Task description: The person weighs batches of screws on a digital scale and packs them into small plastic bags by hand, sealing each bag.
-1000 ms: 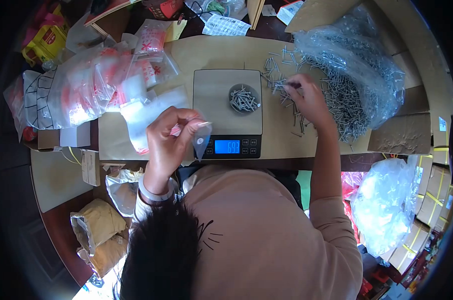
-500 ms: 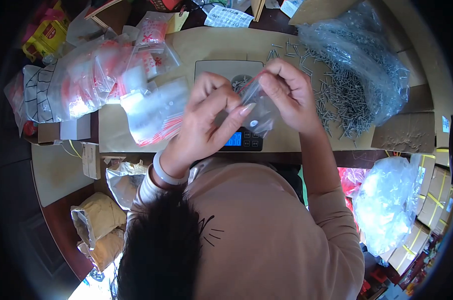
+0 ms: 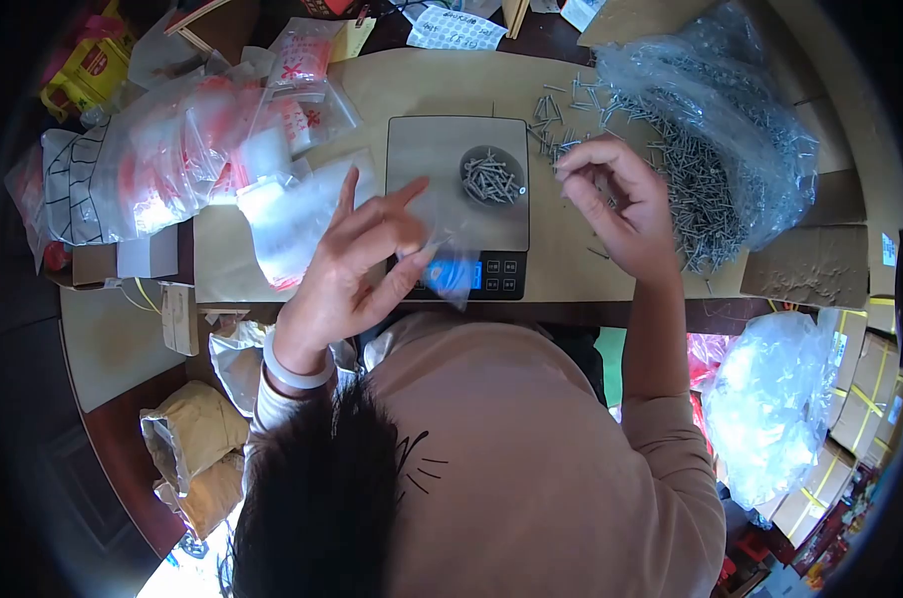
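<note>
My left hand (image 3: 360, 261) pinches a small clear zip bag (image 3: 453, 274) between thumb and fingers, with other fingers raised. The bag hangs over the front of a digital scale (image 3: 422, 140) and partly covers its lit blue display. On the scale's plate stands a small round dish (image 3: 491, 202) holding many screws (image 3: 489, 177). To the right of the dish, my right hand (image 3: 626, 209) hovers with loosely curled fingers, thumb and index tips apart; I see nothing between them. Close by lie loose screws (image 3: 551, 112) and a large heap of screws (image 3: 706, 194).
A big clear plastic bag (image 3: 701, 90) lies over the heap at the right. Flat zip bags (image 3: 312, 214) and packed bags with red print (image 3: 187, 159) cover the left side. A cardboard flap (image 3: 810, 261) borders the right edge, and brown paper (image 3: 432, 80) covers the table.
My right hand has let go of the bag and moved right. My left hand has drawn the bag left and down, uncovering the dish of screws on the scale.
</note>
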